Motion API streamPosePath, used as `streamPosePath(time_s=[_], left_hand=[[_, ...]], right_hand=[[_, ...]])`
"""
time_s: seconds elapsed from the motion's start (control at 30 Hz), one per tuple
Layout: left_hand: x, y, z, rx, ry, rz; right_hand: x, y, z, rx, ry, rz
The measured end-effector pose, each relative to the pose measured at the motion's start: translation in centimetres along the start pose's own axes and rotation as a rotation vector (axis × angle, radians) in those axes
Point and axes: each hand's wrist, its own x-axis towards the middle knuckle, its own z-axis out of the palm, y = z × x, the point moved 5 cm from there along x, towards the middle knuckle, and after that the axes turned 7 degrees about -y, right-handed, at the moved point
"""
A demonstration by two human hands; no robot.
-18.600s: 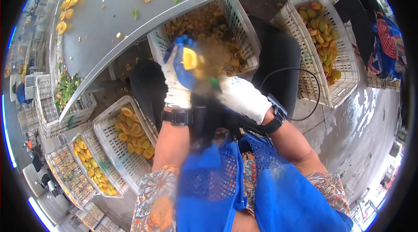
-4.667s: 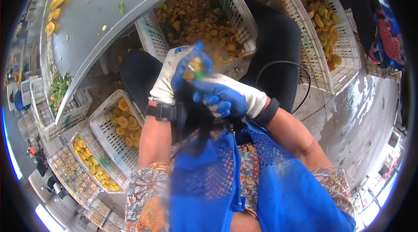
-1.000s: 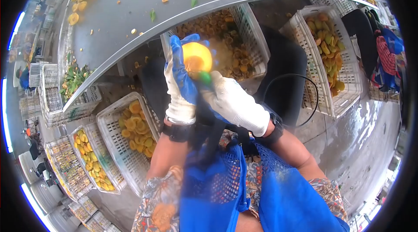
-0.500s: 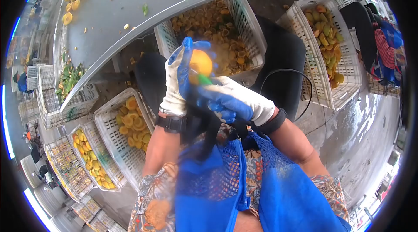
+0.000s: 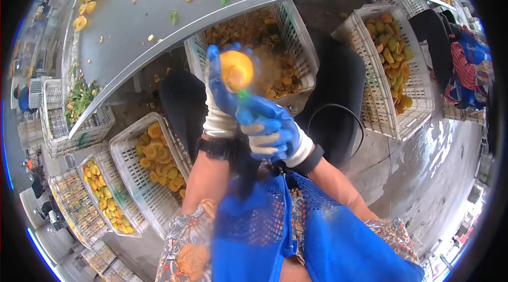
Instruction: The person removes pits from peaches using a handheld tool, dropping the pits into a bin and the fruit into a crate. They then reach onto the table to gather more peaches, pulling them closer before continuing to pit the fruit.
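My left hand (image 5: 221, 91), in a white glove with a blue coated palm, grips a yellow peach (image 5: 236, 69) at chest height. The peach's orange-yellow face, with a darker round patch, is turned up towards me. My right hand (image 5: 272, 133), gloved the same way, is closed round a small green-handled tool (image 5: 243, 93). Only a bit of green shows above its fingers, right beside the lower edge of the peach; the tip is blurred or hidden. Beyond both hands stands a white crate (image 5: 304, 44) with many peach scraps in it.
A metal table (image 5: 159, 4) curves across the top, holding peach halves, leaves and bits. White crates of peaches stand at the left (image 5: 124, 142) and right (image 5: 365, 44). Between my knees and the right crate loops a black cable (image 5: 338, 105). Another person's red sleeve (image 5: 462, 65) shows far right.
My right hand has turned so its fingers face me, and has shifted left and down under the peach. The peach has tilted, now showing a darker round patch.
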Motion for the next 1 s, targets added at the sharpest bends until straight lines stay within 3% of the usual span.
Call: streamPosePath(time_s=[0.03,0.07,0.1,0.13,0.17,0.2,0.27,0.3,0.33,0.37,0.43,0.47,0.5,0.57,0.67,0.73,0.77,0.8,0.83,0.87,0.93,1.0], left_hand=[[0.0,0.5,-0.4,-0.159,0.042,0.045],[0.0,1.2,-0.6,-0.263,-0.124,0.040],[-0.2,2.3,-0.7,-0.169,-0.054,0.073],[-0.6,3.5,-0.4,-0.076,0.020,0.106],[-1.1,4.2,0.0,-0.074,0.075,0.128],[-1.4,5.3,-0.5,0.257,0.075,0.258],[-2.3,7.1,-0.5,0.747,0.043,0.444],[-3.0,8.0,0.2,0.904,0.029,0.504],[-4.9,9.0,3.8,1.604,-0.049,0.798],[-4.6,9.0,1.8,0.767,0.224,0.461],[-6.3,11.9,0.4,0.981,0.231,0.632],[-8.0,13.6,0.9,0.936,0.211,0.649],[-9.9,15.7,0.5,1.043,0.333,0.651],[-13.7,20.1,-2.1,1.261,0.655,0.518],[-17.4,25.3,-5.3,2.257,0.977,0.039],[-15.2,26.6,-1.7,2.201,0.962,0.279],[-12.6,26.7,0.3,1.941,0.821,0.405],[-9.0,25.7,2.2,1.448,0.573,0.493],[-5.2,24.7,5.5,1.580,0.534,0.460],[-1.0,23.7,7.4,1.685,0.394,0.495],[7.5,21.4,11.3,2.017,0.176,0.520],[15.1,18.8,14.5,2.296,0.122,0.544]], right_hand=[[-0.2,0.1,1.4,-0.060,-0.003,0.006],[-0.3,0.0,2.8,-0.122,-0.013,0.012],[-0.5,-0.9,3.7,-0.248,0.014,0.000],[-1.1,-2.2,3.6,-0.517,0.212,-0.061],[-1.5,-4.3,2.2,-0.969,0.546,-0.057],[-2.1,-6.7,1.1,-1.423,0.884,-0.055],[-2.6,-8.1,0.8,-2.461,1.141,-0.038],[-2.2,-8.2,1.5,-2.213,1.178,0.005],[-2.2,-8.2,1.8,-2.030,1.205,0.042],[-2.2,-8.4,1.8,-2.122,1.212,0.035],[-2.2,-8.6,2.1,-2.200,1.209,0.065],[-2.6,-8.8,1.7,-2.253,1.149,0.014],[-2.8,-8.9,1.7,-2.212,1.183,0.076],[-3.3,-9.3,0.4,-2.183,1.159,0.108],[-2.9,-8.7,0.6,-2.262,1.098,0.180],[-2.4,-8.6,1.9,-2.090,1.089,0.230],[-2.3,-8.6,2.3,-2.030,1.089,0.243],[-2.2,-8.7,2.5,-1.972,1.089,0.255],[-2.1,-8.9,2.6,-1.966,1.097,0.254],[-2.2,-8.9,2.9,-1.992,1.013,0.122],[-2.5,-9.2,2.5,-1.905,1.019,0.049],[-2.8,-9.5,2.8,-1.956,0.972,0.033]])
